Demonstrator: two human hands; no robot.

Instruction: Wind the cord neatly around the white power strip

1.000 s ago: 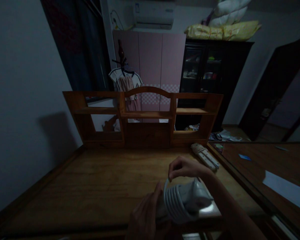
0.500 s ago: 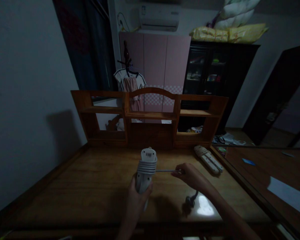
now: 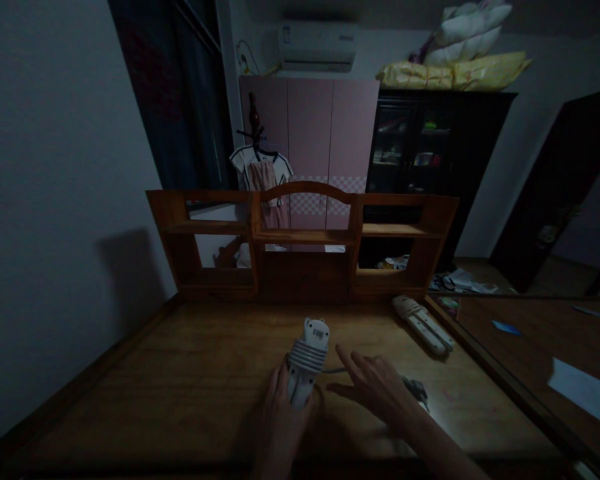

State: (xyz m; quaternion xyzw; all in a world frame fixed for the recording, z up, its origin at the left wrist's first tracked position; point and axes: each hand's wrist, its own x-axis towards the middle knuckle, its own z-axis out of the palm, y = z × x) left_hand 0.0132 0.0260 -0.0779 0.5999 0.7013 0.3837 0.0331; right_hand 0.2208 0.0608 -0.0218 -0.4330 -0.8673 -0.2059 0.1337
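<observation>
My left hand grips the lower part of a white power strip, its grey cord wound several turns around the middle. The strip is tilted, its labelled end pointing away from me. From the coil a loose stretch of cord runs right, toward my right hand. That hand's fingers are spread, and the cord passes behind them; no grip on it shows. Just past the right wrist a dark grey plug is partly hidden by the arm.
A second power strip with its cord wrapped lies at the desk's back right. The wooden desk carries a shelf unit along its back edge. On the brown surface to the right lie a white paper and a blue card.
My left hand has lowered the power strip toward the desk and tilted it rightward. My right hand has let go of the taut cord and spread its fingers. The plug has shifted right.
</observation>
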